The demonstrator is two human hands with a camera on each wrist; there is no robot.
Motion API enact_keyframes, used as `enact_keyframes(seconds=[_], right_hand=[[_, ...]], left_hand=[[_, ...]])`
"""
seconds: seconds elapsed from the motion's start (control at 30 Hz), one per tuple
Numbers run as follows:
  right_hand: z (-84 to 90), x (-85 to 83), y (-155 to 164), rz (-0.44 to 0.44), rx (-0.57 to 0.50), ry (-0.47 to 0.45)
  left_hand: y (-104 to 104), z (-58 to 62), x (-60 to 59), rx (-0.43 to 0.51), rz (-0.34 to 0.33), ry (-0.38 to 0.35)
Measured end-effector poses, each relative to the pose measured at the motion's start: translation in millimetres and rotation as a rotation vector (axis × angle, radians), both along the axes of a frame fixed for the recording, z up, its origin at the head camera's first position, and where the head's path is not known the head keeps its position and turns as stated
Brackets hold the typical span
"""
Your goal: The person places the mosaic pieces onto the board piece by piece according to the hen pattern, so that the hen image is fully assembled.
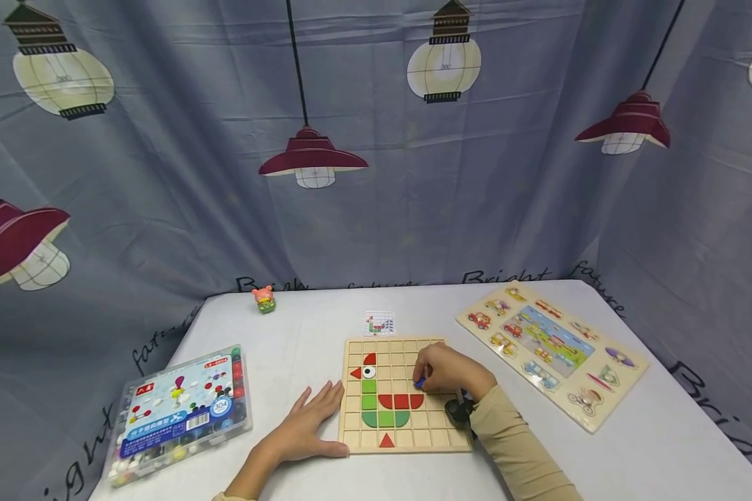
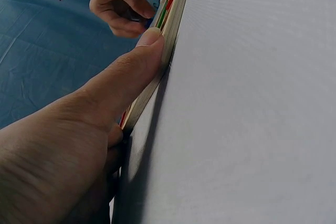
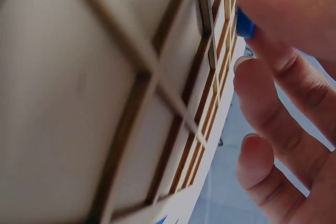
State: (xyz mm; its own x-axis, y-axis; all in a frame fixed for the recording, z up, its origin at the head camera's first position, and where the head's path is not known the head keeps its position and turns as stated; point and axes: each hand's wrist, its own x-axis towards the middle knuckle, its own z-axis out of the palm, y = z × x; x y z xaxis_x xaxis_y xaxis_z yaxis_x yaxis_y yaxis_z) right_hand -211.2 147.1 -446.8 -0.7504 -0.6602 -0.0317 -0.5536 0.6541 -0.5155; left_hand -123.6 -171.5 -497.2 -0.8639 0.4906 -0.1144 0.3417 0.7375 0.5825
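Observation:
A wooden grid board lies on the table, with red, green and white pieces set in several of its squares. My right hand is over the board's right half and pinches a small blue piece. In the right wrist view the blue piece sits between thumb and forefinger, close over the grid. My left hand lies flat, fingers spread, along the board's left edge. Its thumb touches the board's near edge in the left wrist view. A red triangle occupies the bottom row.
Behind the board lies a small pattern card. A clear case of molecule parts stands on the left, a vehicle puzzle board on the right. A little pink-and-green figure is at the back left. Grey-blue curtain surrounds the white table.

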Motion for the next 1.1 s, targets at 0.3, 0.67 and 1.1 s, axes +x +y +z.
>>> enact_keyframes(seconds=[0.3, 0.67, 1.1], right_hand=[[-4.9, 6.6, -12, -0.081, 0.055, -0.066], [-6.9, 8.4, -12, -0.085, 0.08, -0.045], [-2.5, 4.0, -10, -0.074, 0.092, -0.029]], left_hand=[[1, 0.5, 1.0, -0.003, 0.001, -0.005], [0, -0.6, 3.0, 0.005, 0.002, -0.017], [1, 0.7, 1.1, -0.002, 0.003, 0.011]])
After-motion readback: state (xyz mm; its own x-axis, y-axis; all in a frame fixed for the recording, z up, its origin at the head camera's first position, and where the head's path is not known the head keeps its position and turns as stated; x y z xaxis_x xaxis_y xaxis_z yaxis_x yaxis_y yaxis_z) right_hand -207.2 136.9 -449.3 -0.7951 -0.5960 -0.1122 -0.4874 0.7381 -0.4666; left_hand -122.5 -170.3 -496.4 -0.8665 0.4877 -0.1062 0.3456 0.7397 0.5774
